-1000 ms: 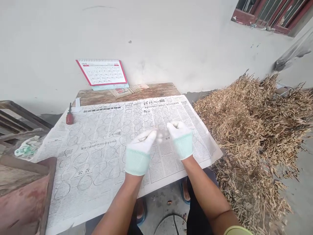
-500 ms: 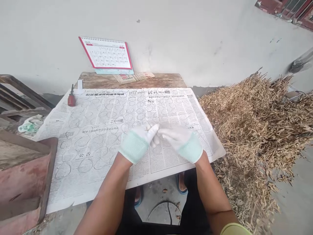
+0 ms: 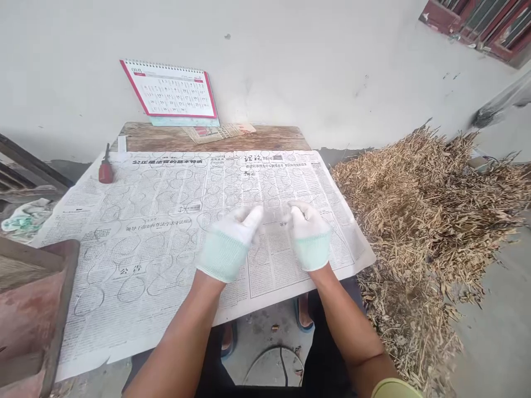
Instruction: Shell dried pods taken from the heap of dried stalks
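My left hand [image 3: 236, 229], in a white glove with a mint cuff, is raised over the middle of the newspaper [image 3: 232, 307]. Its thumb and fingers are closed in a pinch. To its right, my gloved right hand [image 3: 309, 226] has its fingers curled together too. A gap separates the two hands, and whatever thin thing they may hold is too faint to make out. Thin dark loops [image 3: 131, 289] run in rows across the newspaper; whether they are wire or drawn lines I cannot tell.
A red-handled screwdriver [image 3: 106, 168] lies at the sheet's far left. Behind stands a desk calendar [image 3: 174, 91] on the wooden tabletop [image 3: 166, 135]. A wooden chair [image 3: 68, 276] borders the left side. Dry stalks [image 3: 415, 221] are heaped on the right.
My hands were together at the fingertips and have drawn apart. The right hand's fingers, stretched earlier, are now curled in. The view has shifted slightly.
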The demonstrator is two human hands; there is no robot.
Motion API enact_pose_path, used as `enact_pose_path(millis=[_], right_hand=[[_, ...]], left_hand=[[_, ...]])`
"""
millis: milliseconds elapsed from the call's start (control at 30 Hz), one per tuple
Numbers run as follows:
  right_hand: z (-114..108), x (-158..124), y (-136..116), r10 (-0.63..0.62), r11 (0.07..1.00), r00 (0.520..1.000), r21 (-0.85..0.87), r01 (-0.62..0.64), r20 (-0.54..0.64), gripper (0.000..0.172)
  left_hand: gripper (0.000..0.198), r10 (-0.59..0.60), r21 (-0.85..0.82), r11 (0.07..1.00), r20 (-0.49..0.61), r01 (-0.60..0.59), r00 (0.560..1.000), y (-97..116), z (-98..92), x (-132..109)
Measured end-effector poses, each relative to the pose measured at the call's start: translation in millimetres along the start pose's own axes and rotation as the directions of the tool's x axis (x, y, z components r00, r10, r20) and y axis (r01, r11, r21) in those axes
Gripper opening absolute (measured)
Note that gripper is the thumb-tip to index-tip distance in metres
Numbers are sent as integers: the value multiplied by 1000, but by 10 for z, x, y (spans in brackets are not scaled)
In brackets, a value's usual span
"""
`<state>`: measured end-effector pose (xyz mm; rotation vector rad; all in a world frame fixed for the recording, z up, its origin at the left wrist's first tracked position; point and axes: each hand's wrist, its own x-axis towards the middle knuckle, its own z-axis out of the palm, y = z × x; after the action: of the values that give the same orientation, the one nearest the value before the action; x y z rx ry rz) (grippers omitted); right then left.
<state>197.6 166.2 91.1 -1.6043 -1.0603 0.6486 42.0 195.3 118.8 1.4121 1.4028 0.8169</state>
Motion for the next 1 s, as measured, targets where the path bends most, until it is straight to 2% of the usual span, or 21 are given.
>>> enact_pose_path(millis=[100, 233, 400, 600, 800, 1000], right_hand=[[35, -5, 25, -19, 999, 996, -34, 17, -86, 29], [68, -4, 67, -98, 991, 990, -103, 88, -97, 30], [74, -11, 86, -199, 966, 975, -187, 179, -95, 27], [59, -3, 127, -250, 954, 968, -174, 242, -20, 27], [-3, 5, 113, -261, 951, 965, -164, 262, 34, 28], [-41, 24, 102, -238, 950, 967, -186, 251, 91, 28]], left_hand=[[46, -36, 22, 999, 114, 34, 993, 6, 202, -88], [39, -13, -38, 999, 17, 14, 1000, -17, 365, -158], [43, -12, -41, 999, -88, 8, 996, -71, 347, -123], [53, -34, -84, 996, -147, 22, 989, -90, 368, -112], [55, -31, -130, 991, -136, 13, 990, -73, 378, -123], [48, -29, -92, 996, -133, 17, 991, -113, 368, -102]])
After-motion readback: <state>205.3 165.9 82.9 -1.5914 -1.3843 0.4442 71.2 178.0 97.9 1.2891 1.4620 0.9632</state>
